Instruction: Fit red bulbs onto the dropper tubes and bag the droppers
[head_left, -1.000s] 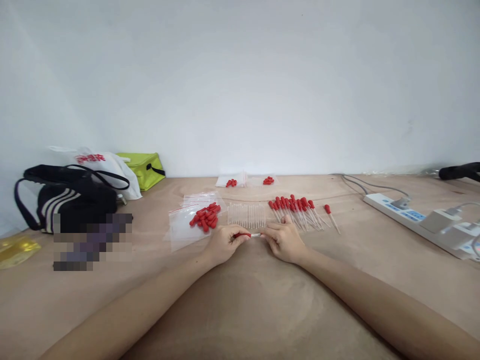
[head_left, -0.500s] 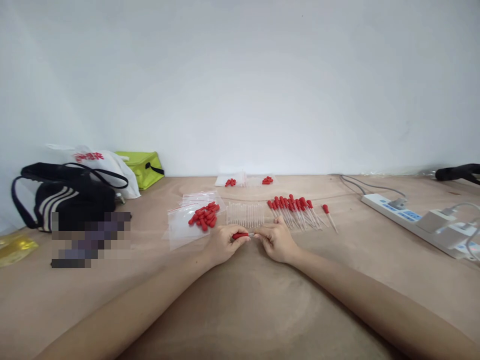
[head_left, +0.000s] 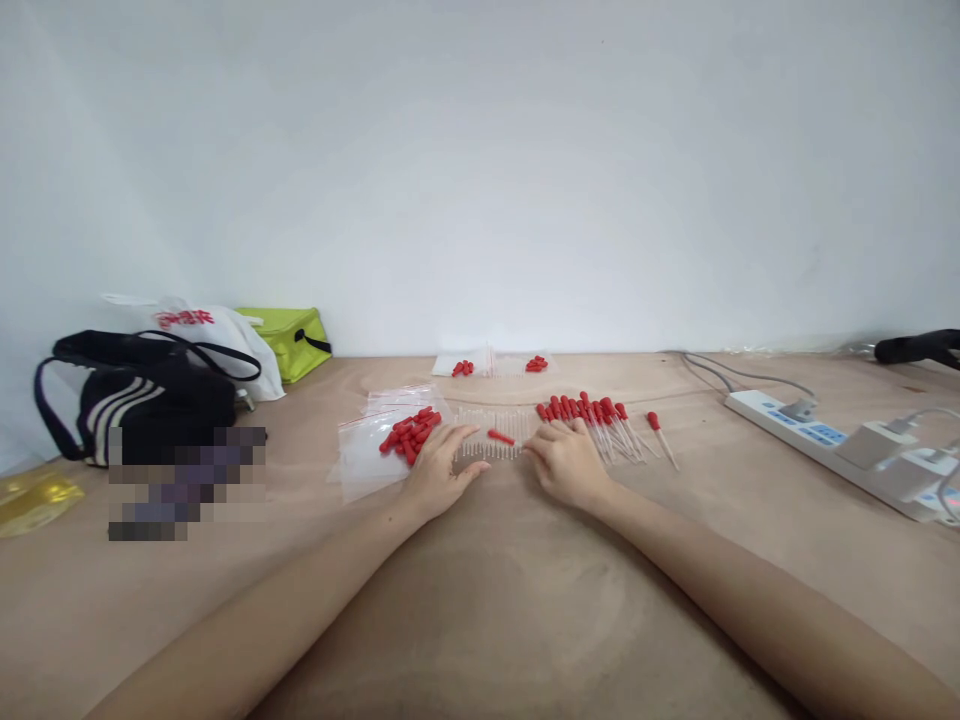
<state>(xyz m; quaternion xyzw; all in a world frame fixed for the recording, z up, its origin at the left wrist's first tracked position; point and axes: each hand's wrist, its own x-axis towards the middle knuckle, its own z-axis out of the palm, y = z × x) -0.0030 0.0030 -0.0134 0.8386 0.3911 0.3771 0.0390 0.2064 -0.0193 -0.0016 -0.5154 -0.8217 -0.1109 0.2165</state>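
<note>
My right hand (head_left: pixel 568 464) is closed on a dropper, whose red rubber bulb (head_left: pixel 499 436) sticks out to the left in front of a row of clear tubes (head_left: pixel 480 420). Most of that dropper's tube is hidden by my fingers. With thumb and fingers apart, my left hand (head_left: pixel 444 470) holds nothing. Close beside it, a pile of loose red bulbs (head_left: pixel 409 433) lies on clear zip bags (head_left: pixel 358 465). Several droppers with red bulbs (head_left: pixel 600 415) lie side by side behind and right of my right hand. A single dropper (head_left: pixel 663 440) lies apart from them.
Two small heaps of red bulbs (head_left: pixel 463 369) lie on bags near the wall. At the left are a black bag (head_left: pixel 150 400), a white plastic bag (head_left: pixel 247 350) and a lime-green bag (head_left: pixel 289 345). A white power strip (head_left: pixel 825 450) with plugs and cables lies at the right.
My left hand has let go of the red bulb and opened, moving slightly left. My right hand has moved a little forward, with the dropper's bulb now over the tubes.
</note>
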